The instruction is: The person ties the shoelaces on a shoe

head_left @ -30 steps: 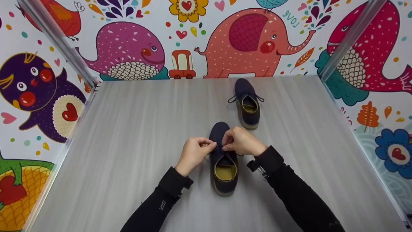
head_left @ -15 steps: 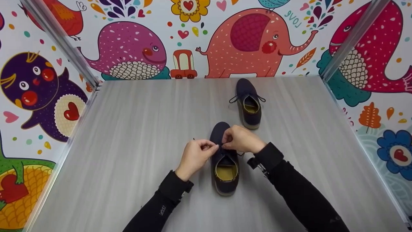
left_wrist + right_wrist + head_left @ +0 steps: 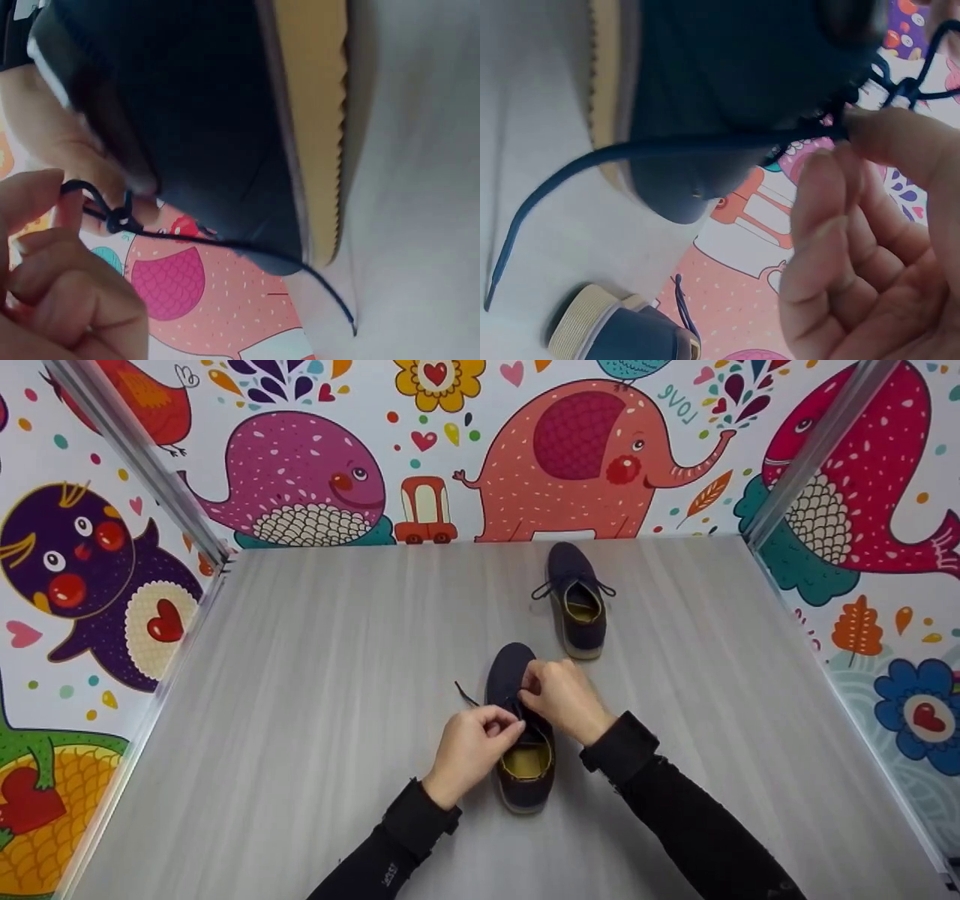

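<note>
A dark navy lace-up shoe point(image 3: 511, 664) stands on the floor between my hands, toe pointing away, its yellow insole showing. Thumb and forefinger of my left hand point(image 3: 469, 746) pinch a loop of its shoelace point(image 3: 75, 184) over the front of the shoe's opening. Beside that loop, the left wrist view shows a small loose knot point(image 3: 120, 220), from which a lace end trails across the shoe's side. My right hand point(image 3: 566, 699), over the laced part, pinches the shoelace point(image 3: 705, 142) between thumb and fingers; its free end hangs down to the floor.
A matching shoe point(image 3: 566, 562) stands farther off to the right, its lace tied in a bow. Pale grey floor point(image 3: 337, 660) surrounds both. Cartoon-printed wall panels point(image 3: 435, 442) enclose the far side and both flanks, with metal posts point(image 3: 817, 457) at the corners.
My left hand has moved toward me, from the laces to the shoe's opening. A lace end now sticks out on the shoe's left. My right hand has shifted slightly.
</note>
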Demonstrator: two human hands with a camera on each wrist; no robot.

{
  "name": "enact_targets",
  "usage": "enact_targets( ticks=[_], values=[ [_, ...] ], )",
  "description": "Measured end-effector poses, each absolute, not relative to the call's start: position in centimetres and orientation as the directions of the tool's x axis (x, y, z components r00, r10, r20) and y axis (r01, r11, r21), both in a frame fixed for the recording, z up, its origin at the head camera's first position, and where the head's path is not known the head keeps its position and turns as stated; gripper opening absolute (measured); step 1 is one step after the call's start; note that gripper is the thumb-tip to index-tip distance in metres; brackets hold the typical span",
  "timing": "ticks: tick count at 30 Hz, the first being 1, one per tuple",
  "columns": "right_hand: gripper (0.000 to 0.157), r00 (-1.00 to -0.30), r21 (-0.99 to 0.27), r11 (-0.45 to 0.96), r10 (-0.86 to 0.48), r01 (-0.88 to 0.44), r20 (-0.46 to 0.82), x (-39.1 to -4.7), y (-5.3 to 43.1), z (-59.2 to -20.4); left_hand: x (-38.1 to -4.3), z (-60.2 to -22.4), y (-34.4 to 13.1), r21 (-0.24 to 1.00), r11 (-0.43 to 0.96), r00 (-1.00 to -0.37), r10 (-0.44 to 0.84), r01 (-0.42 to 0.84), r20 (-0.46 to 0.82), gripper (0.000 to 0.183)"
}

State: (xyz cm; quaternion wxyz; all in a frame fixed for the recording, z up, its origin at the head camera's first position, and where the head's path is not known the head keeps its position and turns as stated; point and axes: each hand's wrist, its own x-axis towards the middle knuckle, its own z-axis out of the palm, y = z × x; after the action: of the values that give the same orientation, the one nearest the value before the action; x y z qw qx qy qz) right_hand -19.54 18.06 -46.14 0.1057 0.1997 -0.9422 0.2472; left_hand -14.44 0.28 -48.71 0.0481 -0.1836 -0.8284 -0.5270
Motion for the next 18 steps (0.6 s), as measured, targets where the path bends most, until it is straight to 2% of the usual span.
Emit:
enact_targets(
  ticks=[5, 12, 18],
  values=[
    [0.02, -0.868, -0.377, 0.803, -0.322, -0.462, 0.378, -19.2, 18.2, -46.8, -13.8, -49.4, 0.8, 0.827, 0.411, -0.917, 0.272, 0.385, 0.292, 0.008],
    [0.014, -0.868, -0.411, 0.776, -0.346, -0.478, 0.356, -19.2, 18.7, -47.3, -13.5, -49.5, 0.9, 0.778, 0.448, -0.894, 0.301, 0.44, 0.332, 0.014],
    [0.015, -0.83, -0.434, 0.716, -0.397, -0.547, 0.391, -19.1, 19.0, -47.4, -14.7, -48.7, 0.0, 0.773, 0.474, -0.904, 0.152, 0.421, 0.399, 0.022]
  ],
)
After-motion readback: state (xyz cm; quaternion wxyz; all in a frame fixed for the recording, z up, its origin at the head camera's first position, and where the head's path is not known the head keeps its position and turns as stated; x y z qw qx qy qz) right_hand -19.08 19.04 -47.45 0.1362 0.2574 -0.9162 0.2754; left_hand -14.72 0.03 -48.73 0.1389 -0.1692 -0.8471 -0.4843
